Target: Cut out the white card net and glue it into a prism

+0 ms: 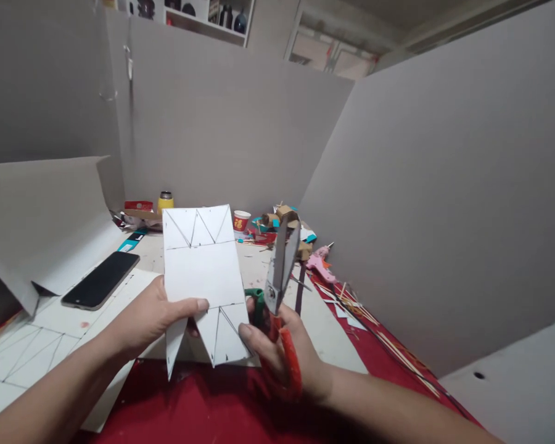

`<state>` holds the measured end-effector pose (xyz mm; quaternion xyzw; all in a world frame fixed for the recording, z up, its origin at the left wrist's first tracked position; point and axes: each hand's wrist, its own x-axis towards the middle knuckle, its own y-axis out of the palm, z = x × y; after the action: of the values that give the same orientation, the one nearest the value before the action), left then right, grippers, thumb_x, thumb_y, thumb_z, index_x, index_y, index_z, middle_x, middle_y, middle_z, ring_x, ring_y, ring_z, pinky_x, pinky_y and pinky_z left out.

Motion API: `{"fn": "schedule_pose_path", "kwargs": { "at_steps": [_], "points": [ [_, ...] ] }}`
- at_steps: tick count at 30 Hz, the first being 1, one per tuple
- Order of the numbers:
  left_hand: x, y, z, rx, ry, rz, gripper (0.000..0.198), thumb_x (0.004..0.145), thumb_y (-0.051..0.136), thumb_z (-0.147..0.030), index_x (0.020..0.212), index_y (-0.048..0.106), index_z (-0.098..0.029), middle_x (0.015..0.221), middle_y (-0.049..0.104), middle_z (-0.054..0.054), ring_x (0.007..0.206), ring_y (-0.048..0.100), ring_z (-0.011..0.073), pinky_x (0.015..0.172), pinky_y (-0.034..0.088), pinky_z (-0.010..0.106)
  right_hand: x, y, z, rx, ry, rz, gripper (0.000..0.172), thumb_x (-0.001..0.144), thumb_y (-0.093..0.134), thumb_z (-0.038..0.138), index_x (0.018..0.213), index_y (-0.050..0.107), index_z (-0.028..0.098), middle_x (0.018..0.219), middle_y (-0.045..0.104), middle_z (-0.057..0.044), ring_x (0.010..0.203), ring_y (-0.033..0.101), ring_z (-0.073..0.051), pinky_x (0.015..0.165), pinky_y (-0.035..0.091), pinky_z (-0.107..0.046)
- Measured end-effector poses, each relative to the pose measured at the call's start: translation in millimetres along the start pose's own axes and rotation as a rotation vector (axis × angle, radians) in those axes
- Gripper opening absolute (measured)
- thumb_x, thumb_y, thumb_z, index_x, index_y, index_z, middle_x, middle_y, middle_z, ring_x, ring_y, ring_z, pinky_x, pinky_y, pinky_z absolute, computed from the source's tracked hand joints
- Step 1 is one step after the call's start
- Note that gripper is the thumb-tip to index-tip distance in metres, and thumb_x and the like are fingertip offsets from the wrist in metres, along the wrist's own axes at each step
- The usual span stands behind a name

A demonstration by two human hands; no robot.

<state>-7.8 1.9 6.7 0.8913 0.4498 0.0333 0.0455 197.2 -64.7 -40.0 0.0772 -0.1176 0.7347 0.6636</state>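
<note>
A white sheet of card [203, 271] with pencilled triangles along its top and bottom is held up in front of me. One triangular notch is cut out of its lower edge, leaving pointed tabs. My left hand [152, 320] pinches the card at its lower left, thumb on the front face. In my right hand [300, 351] is a pair of scissors [280, 277] with red and green handles, blades pointing up and slightly parted. The right thumb also touches the card's lower right edge.
A black phone [102, 280] lies at left on more marked card [37, 351]. Behind stand a yellow jar [165, 202] and a red paper cup [241, 222]. At right are a pink glue gun [321, 265], wooden sticks [407, 361] and a black cable. Grey partitions [222, 123] enclose the table.
</note>
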Motion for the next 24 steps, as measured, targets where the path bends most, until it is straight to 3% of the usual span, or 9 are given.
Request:
{"fn": "schedule_pose_path", "kwargs": {
  "at_steps": [3, 6, 10, 13, 17, 20, 24],
  "points": [
    [-0.7, -2.1, -1.9, -0.072, 0.004, 0.049, 0.022, 0.076, 0.068, -0.027, 0.095, 0.070, -0.016, 0.084, 0.069, 0.007, 0.069, 0.060, 0.0159, 0.066, 0.050, 0.027, 7.5, -3.1, 5.9, -0.024, -0.012, -0.053, 0.022, 0.081, 0.064, 0.034, 0.090, 0.050, 0.019, 0.076, 0.052, 0.000, 0.065, 0.050, -0.014, 0.060, 0.043, -0.027],
    [-0.9, -1.7, -1.8, -0.151, 0.023, 0.138, 0.037, 0.076, 0.068, -0.028, 0.112, 0.064, -0.020, 0.099, 0.066, 0.008, 0.087, 0.061, 0.0199, 0.074, 0.050, 0.030, 18.3, -7.2, 10.9, -0.048, -0.040, -0.212, 0.028, 0.077, 0.066, 0.038, 0.089, 0.050, 0.018, 0.078, 0.054, -0.001, 0.071, 0.052, -0.017, 0.067, 0.044, -0.030],
    [1.5, 12.6, 12.6, -0.155, -0.044, 0.169, 0.044, 0.071, 0.075, -0.022, 0.113, 0.062, -0.023, 0.097, 0.065, 0.005, 0.092, 0.061, 0.0209, 0.077, 0.050, 0.031, 28.0, -10.7, 12.1, -0.066, -0.107, -0.366, 0.031, 0.074, 0.067, 0.041, 0.087, 0.050, 0.018, 0.084, 0.057, -0.003, 0.076, 0.054, -0.019, 0.072, 0.045, -0.033],
    [3.0, 28.6, 28.8, -0.174, -0.097, 0.159, 0.044, 0.072, 0.075, -0.024, 0.113, 0.061, -0.021, 0.092, 0.068, 0.006, 0.082, 0.064, 0.0180, 0.073, 0.051, 0.029, 27.8, -8.3, 10.7, -0.065, -0.101, -0.327, 0.029, 0.075, 0.067, 0.039, 0.086, 0.051, 0.018, 0.079, 0.056, -0.002, 0.074, 0.055, -0.019, 0.070, 0.045, -0.032],
    [3.1, 41.7, 41.0, -0.217, -0.135, 0.005, 0.032, 0.074, 0.073, -0.029, 0.102, 0.063, -0.016, 0.072, 0.069, 0.003, 0.065, 0.062, 0.0115, 0.067, 0.050, 0.023, 22.3, -0.2, 5.3, 0.027, -0.029, -0.166, 0.026, 0.078, 0.064, 0.037, 0.087, 0.049, 0.018, 0.072, 0.055, 0.000, 0.061, 0.053, -0.015, 0.058, 0.045, -0.028],
    [3.0, 42.3, 41.5, -0.218, -0.113, -0.100, 0.026, 0.076, 0.071, -0.030, 0.095, 0.063, -0.015, 0.062, 0.067, 0.000, 0.057, 0.058, 0.0092, 0.059, 0.048, 0.019, 18.0, 1.3, 1.3, 0.026, -0.014, -0.070, 0.022, 0.079, 0.064, 0.033, 0.087, 0.049, 0.018, 0.069, 0.053, 0.002, 0.059, 0.052, -0.014, 0.056, 0.044, -0.026],
    [2.5, 33.7, 34.1, -0.194, -0.007, -0.148, 0.020, 0.079, 0.068, -0.029, 0.092, 0.065, -0.015, 0.070, 0.069, 0.001, 0.062, 0.061, 0.0106, 0.063, 0.051, 0.021, 11.9, -10.0, 6.1, 0.008, 0.014, -0.074, 0.024, 0.082, 0.061, 0.037, 0.091, 0.049, 0.018, 0.068, 0.052, 0.002, 0.058, 0.052, -0.013, 0.056, 0.044, -0.025]
  ]
}}
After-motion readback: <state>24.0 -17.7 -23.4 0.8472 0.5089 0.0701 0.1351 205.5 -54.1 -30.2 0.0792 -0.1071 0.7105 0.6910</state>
